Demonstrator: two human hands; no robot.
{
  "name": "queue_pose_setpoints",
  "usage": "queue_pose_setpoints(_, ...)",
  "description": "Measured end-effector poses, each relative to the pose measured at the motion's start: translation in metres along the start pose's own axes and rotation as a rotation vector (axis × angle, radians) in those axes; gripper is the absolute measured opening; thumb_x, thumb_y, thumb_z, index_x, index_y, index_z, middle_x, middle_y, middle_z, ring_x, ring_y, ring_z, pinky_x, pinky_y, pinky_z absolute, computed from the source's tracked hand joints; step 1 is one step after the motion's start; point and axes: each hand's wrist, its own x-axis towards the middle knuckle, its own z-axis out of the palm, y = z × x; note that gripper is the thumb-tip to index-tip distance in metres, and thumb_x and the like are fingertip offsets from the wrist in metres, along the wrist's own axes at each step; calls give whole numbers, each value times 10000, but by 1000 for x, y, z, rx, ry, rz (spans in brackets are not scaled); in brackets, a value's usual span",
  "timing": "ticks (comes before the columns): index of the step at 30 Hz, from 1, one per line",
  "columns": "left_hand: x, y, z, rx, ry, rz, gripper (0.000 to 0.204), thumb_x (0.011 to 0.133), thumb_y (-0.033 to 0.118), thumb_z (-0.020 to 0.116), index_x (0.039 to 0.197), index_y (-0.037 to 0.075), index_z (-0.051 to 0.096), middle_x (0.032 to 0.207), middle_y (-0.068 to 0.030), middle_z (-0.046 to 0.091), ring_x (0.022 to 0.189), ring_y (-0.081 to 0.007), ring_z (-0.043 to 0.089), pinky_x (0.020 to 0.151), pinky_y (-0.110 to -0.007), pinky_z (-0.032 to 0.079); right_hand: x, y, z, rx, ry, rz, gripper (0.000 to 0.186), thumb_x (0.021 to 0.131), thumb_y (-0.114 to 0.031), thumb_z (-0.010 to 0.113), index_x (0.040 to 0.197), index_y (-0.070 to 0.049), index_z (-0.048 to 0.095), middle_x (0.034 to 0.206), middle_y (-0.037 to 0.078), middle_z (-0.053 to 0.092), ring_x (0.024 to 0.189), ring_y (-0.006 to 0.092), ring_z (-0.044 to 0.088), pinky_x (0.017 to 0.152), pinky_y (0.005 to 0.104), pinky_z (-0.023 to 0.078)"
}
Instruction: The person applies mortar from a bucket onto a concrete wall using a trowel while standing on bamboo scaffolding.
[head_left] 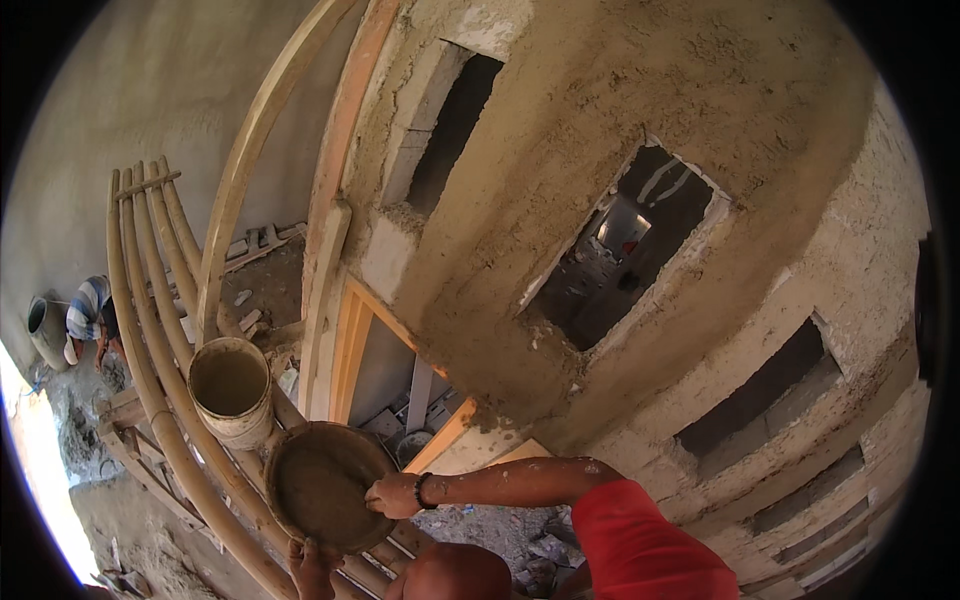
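Note:
A wide round basin (290, 455), its inside coated with grey-brown mortar, rests tilted on the bamboo poles below me. My left hand (315, 565) grips its near rim, with the thumb over the edge. Across the basin's right rim reaches my right hand (396, 496), fingers curled together over the mortar inside; whatever they hold is hidden. Just beyond the basin stands a pale, mortar-stained bucket (232, 425) with grey-brown material in it. To the right, damp plaster (480, 290) covers much of the wall.
Long bamboo poles (150, 350) run beneath the bucket, high above the ground. The wall has a rectangular opening (650, 230) and several slots. Wooden boards (330, 250) rise at its left edge. Far below left, a person (92, 310) bends beside a drum (46, 328).

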Motion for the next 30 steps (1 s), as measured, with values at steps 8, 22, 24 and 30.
queue_pose_setpoints(8,-5,2,7,-65,11,1,161,971,206,559,1069,87,512,807,-98,665,548,-170,640,452,-280,545,-66,-28,-43,298,286,-152,512,788,-129,642,1297,-111,587,909,133,704,607,227,657,559,351,536)
queue_pose_setpoints(22,-5,19,8,-58,-26,-32,107,979,197,563,1012,97,549,793,-80,685,651,-150,684,532,-262,574,-29,-34,-69,-581,223,10,305,880,-104,501,1162,-96,616,833,223,647,807,385,669,709,475,542)
queue_pose_setpoints(24,-7,19,8,-59,2,-25,109,979,197,562,1025,98,551,811,-78,690,655,-150,685,532,-259,574,-15,-39,-52,-522,0,91,322,882,-139,513,1178,-71,619,889,255,665,896,388,668,798,483,528)
queue_pose_setpoints(30,-2,10,7,-42,-11,-48,142,978,211,566,1057,94,555,836,-71,690,665,-154,685,539,-263,575,-11,-22,-42,397,-173,201,496,762,-108,685,1243,-18,606,1005,200,697,908,322,689,785,407,538)
